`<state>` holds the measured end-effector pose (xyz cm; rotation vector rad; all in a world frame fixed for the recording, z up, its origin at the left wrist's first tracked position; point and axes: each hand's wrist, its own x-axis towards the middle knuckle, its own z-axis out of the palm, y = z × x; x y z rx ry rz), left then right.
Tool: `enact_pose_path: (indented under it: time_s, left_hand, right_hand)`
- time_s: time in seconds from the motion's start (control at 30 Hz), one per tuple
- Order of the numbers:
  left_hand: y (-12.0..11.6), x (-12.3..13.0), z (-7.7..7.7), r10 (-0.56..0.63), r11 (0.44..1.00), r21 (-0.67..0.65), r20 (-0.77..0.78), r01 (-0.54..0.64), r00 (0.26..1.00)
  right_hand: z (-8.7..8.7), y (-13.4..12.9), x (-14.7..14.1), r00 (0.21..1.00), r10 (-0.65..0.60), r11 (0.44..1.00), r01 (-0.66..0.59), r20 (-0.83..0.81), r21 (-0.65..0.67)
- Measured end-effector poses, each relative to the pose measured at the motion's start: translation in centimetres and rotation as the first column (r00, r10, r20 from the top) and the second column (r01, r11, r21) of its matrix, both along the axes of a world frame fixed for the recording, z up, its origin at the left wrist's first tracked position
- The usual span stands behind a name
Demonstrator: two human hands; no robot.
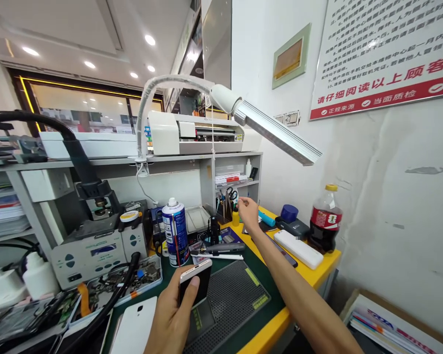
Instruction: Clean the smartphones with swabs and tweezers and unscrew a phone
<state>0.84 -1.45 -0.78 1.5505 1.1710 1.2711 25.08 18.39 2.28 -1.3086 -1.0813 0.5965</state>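
My left hand (pixel 172 307) is wrapped round a smartphone (pixel 204 280), its thumb on the dark face and the edge with speaker holes turned up. The phone is above a dark perforated work mat (pixel 239 290). My right arm stretches to the back of the bench, where my right hand (pixel 248 214) is closed, fingertips together beside a tool holder (pixel 225 211) with scissors (pixel 232 193) and other tools. Whatever those fingertips grip is too small to make out. A yellow bottle (pixel 236 216) stands just left of this hand.
A blue spray can (pixel 175 233) stands behind the phone. Left are a grey control unit (pixel 96 255), a tray of small parts (pixel 147 275) and a white phone back (pixel 135 324). A lamp (pixel 276 130) hangs overhead. A cola bottle (pixel 325 221) and white case (pixel 298 249) sit right.
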Motion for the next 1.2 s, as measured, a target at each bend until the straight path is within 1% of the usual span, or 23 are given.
enact_pose_path:
  time_s: [0.1, 0.17, 0.23, 0.33, 0.43, 0.53, 0.63, 0.7, 0.73, 0.8, 0.87, 0.93, 1.0, 1.07, 1.13, 1.2]
  left_hand:
    - [0.0, 0.0, -0.1, 0.023, 1.000, 0.010, -0.037, -0.023, 0.999]
    - [0.0, -0.1, -0.3, 0.011, 1.000, 0.002, -0.051, -0.011, 0.999]
    - [0.0, -0.2, -0.5, -0.010, 1.000, -0.011, -0.043, 0.010, 0.999]
    - [0.1, -0.2, -0.4, -0.025, 1.000, -0.007, -0.037, 0.024, 0.999]
    - [0.0, -0.3, -0.2, -0.030, 0.999, -0.039, -0.052, 0.028, 0.998]
    - [-0.1, -0.3, -0.1, -0.042, 0.997, -0.070, -0.054, 0.039, 0.998]
    - [-0.1, -0.3, -0.1, -0.058, 0.997, -0.055, -0.026, 0.057, 0.998]
    - [0.0, -0.3, -0.1, -0.062, 0.997, -0.035, 0.003, 0.063, 0.998]
    - [0.1, -0.3, -0.2, -0.060, 0.998, -0.023, 0.018, 0.060, 0.998]
    - [0.2, -0.4, -0.3, -0.057, 0.998, 0.000, 0.035, 0.057, 0.998]
    - [0.2, -0.4, -0.4, -0.056, 0.998, 0.016, 0.038, 0.055, 0.998]
    - [0.2, -0.5, -0.4, -0.055, 0.998, 0.031, 0.032, 0.054, 0.998]
    - [0.3, -0.5, -0.5, -0.045, 0.998, 0.055, 0.029, 0.044, 0.999]
    - [0.4, -0.6, -0.5, -0.043, 0.996, 0.078, 0.026, 0.041, 0.999]
    - [0.5, -0.7, -0.6, -0.045, 0.994, 0.097, 0.031, 0.042, 0.999]
    - [0.6, -0.7, -0.7, -0.046, 0.992, 0.121, 0.038, 0.041, 0.998]
  right_hand:
    - [3.1, 2.4, -0.4, 0.992, 0.087, 0.995, -0.082, 0.096, -0.062]
    - [4.5, 3.8, -0.6, 0.975, 0.160, 0.981, -0.140, 0.157, -0.134]
    - [5.2, 4.7, -0.7, 0.953, 0.215, 0.965, -0.174, 0.215, -0.196]
    - [5.6, 5.0, -0.7, 0.917, 0.273, 0.946, -0.201, 0.292, -0.253]
    - [6.6, 4.6, -0.3, 0.883, 0.310, 0.939, -0.227, 0.352, -0.257]
    - [8.6, 3.4, 0.4, 0.859, 0.311, 0.948, -0.247, 0.406, -0.202]
    - [10.4, 1.0, 1.0, 0.835, 0.290, 0.956, -0.274, 0.467, -0.103]
    - [10.8, -1.4, 1.2, 0.807, 0.305, 0.944, -0.324, 0.505, -0.052]
    - [10.7, -2.8, 1.1, 0.783, 0.337, 0.929, -0.368, 0.524, -0.047]
    - [9.6, -5.5, 0.7, 0.718, 0.424, 0.882, -0.465, 0.552, -0.072]
    - [7.8, -7.9, -0.2, 0.640, 0.515, 0.825, -0.551, 0.570, -0.127]
    - [5.6, -9.6, -1.3, 0.570, 0.577, 0.778, -0.603, 0.584, -0.180]
    - [3.4, -10.6, -2.4, 0.509, 0.608, 0.747, -0.627, 0.609, -0.222]
    - [1.6, -10.9, -3.3, 0.480, 0.599, 0.746, -0.625, 0.641, -0.230]
    - [0.3, -10.8, -3.8, 0.436, 0.599, 0.738, -0.626, 0.672, -0.252]
    - [-0.3, -10.6, -4.0, 0.369, 0.624, 0.709, -0.638, 0.689, -0.301]
